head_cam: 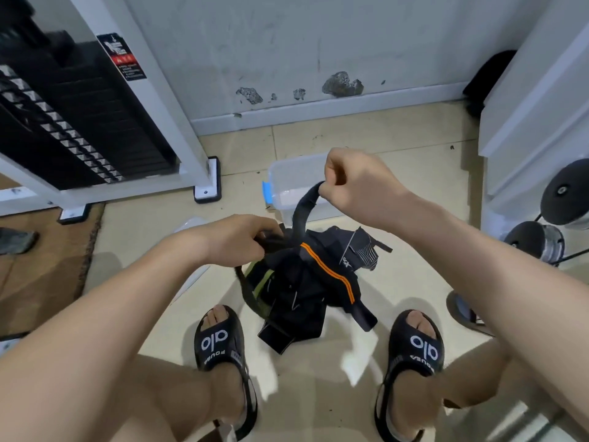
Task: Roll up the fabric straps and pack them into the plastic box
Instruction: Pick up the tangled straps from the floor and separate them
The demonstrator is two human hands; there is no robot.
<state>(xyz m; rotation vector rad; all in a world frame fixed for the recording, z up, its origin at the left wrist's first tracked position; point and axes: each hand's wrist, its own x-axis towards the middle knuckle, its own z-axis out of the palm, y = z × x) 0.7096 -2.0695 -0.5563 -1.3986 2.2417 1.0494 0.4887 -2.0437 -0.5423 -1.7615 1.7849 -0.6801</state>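
Observation:
A heap of dark fabric straps (314,279), some with orange or green stripes, lies on the tiled floor between my feet. One black strap (301,210) arches up out of the heap. My right hand (353,183) pinches its upper end above the clear plastic box (293,173). My left hand (242,239) grips the strap's other end low at the heap's left edge. The box stands open on the floor just beyond the heap, and its inside looks empty where visible.
A weight-stack machine (79,122) with a white frame stands at the left, its foot (207,186) near the box. Dumbbells (548,218) and a white cabinet (535,106) are at the right. A wall (302,52) closes the back. My sandalled feet (223,342) flank the heap.

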